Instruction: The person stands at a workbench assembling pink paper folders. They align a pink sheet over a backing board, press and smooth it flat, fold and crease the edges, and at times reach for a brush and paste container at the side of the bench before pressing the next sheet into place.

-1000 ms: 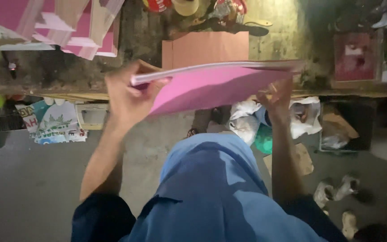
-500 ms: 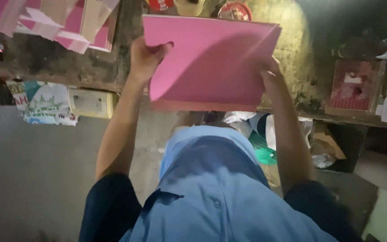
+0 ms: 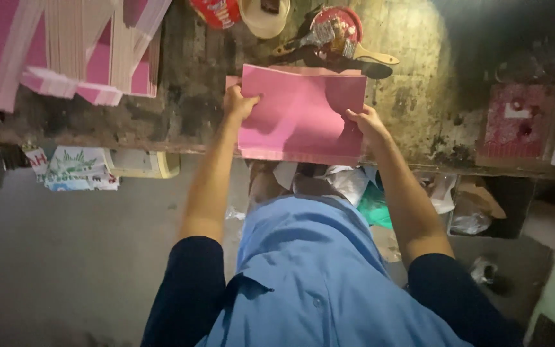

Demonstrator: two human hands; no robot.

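Note:
A stack of pink paper sheets (image 3: 300, 119) lies flat at the near edge of a worn, stained worktable (image 3: 187, 115). My left hand (image 3: 239, 103) grips its left edge with the thumb on top. At the stack's right edge my right hand (image 3: 366, 122) pinches it, casting a shadow over the pink surface. The front of the stack hangs slightly over the table's edge.
Stacks of pink and white sheets (image 3: 65, 51) pile up at the back left. Behind the stack sit a glue brush (image 3: 361, 56), a red lid (image 3: 335, 22), a red tin (image 3: 216, 11) and a pale bowl (image 3: 264, 14). A pink patterned box (image 3: 518, 122) lies right. Bags and scraps (image 3: 354, 186) fill the floor below.
The pink stack was held up tilted in the air. Both hands have brought it forward and laid it flat on the table's near edge.

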